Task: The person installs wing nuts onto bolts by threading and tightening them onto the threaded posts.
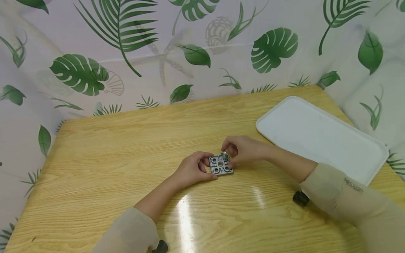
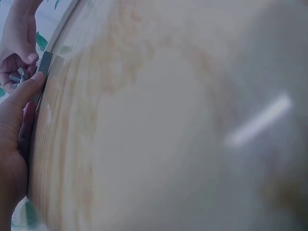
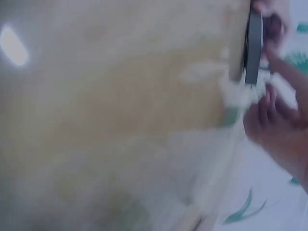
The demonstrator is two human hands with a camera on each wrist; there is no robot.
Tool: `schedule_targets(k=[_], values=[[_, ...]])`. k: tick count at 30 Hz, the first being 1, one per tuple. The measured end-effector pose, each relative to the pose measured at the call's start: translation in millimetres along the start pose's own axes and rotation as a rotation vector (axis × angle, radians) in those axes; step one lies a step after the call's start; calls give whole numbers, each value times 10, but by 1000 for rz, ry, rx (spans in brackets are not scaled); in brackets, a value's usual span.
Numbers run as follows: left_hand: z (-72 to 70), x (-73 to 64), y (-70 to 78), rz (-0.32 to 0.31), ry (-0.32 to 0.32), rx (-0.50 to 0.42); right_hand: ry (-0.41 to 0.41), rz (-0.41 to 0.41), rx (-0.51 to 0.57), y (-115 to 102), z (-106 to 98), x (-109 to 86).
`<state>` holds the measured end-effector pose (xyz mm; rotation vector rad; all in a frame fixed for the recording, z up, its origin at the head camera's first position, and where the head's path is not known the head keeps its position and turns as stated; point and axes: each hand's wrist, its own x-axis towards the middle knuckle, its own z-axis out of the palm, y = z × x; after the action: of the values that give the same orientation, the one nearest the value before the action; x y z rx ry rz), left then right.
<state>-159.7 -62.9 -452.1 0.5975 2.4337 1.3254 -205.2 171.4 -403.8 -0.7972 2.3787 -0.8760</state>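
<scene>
A square grey metal plate with several round holes and dark curved grooves is held just over the wooden table. My left hand grips it from the left, thumb along its near edge. At the plate's far right corner stands a small silvery bolt-like piece. My right hand curls its fingers round that piece, the thumb touching the plate's right edge. In the left wrist view the piece sticks out from the face of the plate. The right wrist view shows the plate edge-on and blurred.
A white rectangular tray lies at the table's right side, behind the right forearm. The wooden table meets a leaf-patterned cloth at the back and sides. Dark wrist-camera parts hang below both cuffs.
</scene>
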Motion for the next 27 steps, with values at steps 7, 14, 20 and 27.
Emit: schedule_targets(k=[7,14,20,27], values=[[-13,7,2,-4,0,-1,-353,-118,253,162,-237,265],[-12,-3,-3,-5,-6,-9,-509,-118,246,129,-291,427],[-7,1,-5,-1,0,-4,-524,-93,253,123,-282,444],[-7,3,-3,10,9,3,-472,-64,261,105,-262,402]])
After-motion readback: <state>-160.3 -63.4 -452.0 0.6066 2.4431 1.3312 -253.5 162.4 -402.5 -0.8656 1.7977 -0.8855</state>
